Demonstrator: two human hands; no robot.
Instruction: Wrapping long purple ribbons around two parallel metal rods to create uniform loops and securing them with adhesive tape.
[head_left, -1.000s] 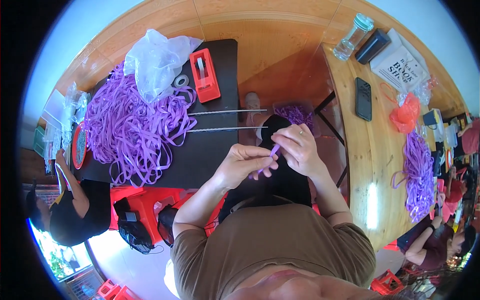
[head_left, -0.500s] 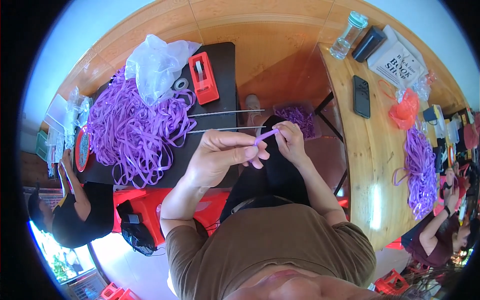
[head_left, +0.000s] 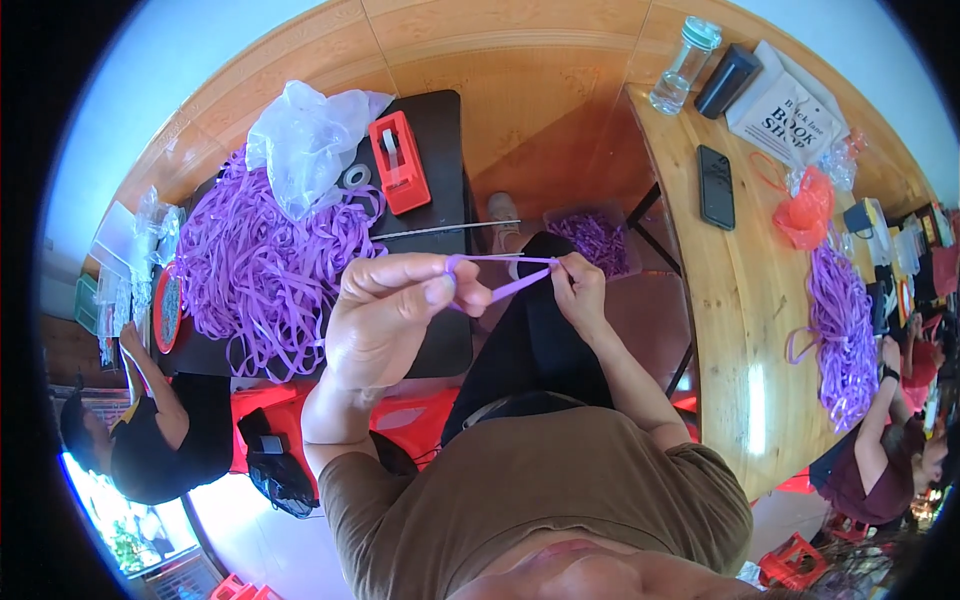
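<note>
A narrow purple ribbon (head_left: 520, 284) is stretched between my hands above my lap, forming a slim loop. My left hand (head_left: 405, 300) pinches one end of it between thumb and fingers, with the ribbon passing round a fingertip. The other end is pinched in the fingertips of my right hand (head_left: 580, 290). Beyond my left hand, a big tangled heap of purple ribbon (head_left: 250, 260) lies on the dark table (head_left: 440, 330). Two thin metal rods (head_left: 450, 229) stick out past that table's edge; my left hand partly hides the nearer one.
A red tape dispenser (head_left: 400, 165), a tape roll (head_left: 356, 176) and a clear plastic bag (head_left: 305, 140) lie on the dark table. A tub of purple pieces (head_left: 590, 240) stands below. The wooden table (head_left: 715, 300) holds a phone (head_left: 716, 187), a bottle (head_left: 684, 65) and a ribbon bundle (head_left: 838, 330). Other people sit at both sides.
My left hand has moved left, away from my right hand. The short piece of ribbon between them has opened into a longer, taut loop. My right hand has stayed nearly in place.
</note>
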